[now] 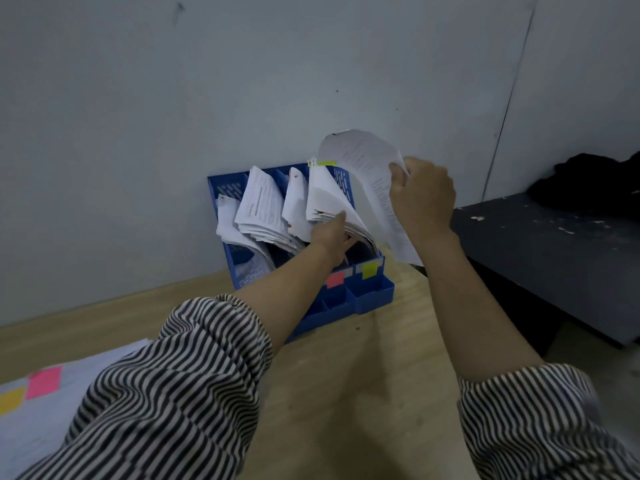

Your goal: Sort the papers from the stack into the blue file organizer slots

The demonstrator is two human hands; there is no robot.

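Note:
A blue file organizer stands on the wooden table against the wall, its slots stuffed with curling white papers. Pink and yellow sticky labels mark its front. My right hand grips a printed white sheet with a yellow tab, held above the rightmost slot. My left hand reaches into that slot, its fingers pushing the papers there to the left. The fingertips are hidden among the sheets.
A stack of papers with pink and yellow sticky notes lies at the lower left of the wooden table. A dark, paint-flecked table with a black cloth stands at the right. The grey wall rises just behind the organizer.

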